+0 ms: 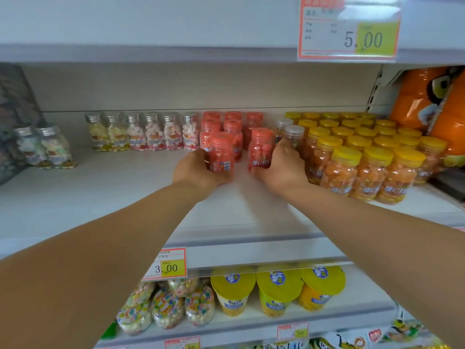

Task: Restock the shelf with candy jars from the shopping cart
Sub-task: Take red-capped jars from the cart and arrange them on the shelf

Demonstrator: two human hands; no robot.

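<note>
Both arms reach over the white shelf (120, 187). My left hand (198, 172) grips a red-lidded candy jar (222, 152) with pink candy, standing at the front of a cluster of red jars (232, 127). My right hand (281, 170) grips a second red jar (261, 149) just to the right of the first. Both held jars are upright, near or on the shelf surface. The shopping cart is out of view.
Silver-capped bottles (141, 132) line the back left, and two more (45, 147) stand far left. Several yellow-lidded orange jars (364, 152) fill the right side. Two grey-lidded jars (292, 133) sit behind my right hand. Snack cups (276, 290) and candy bags (166, 306) occupy the lower shelf.
</note>
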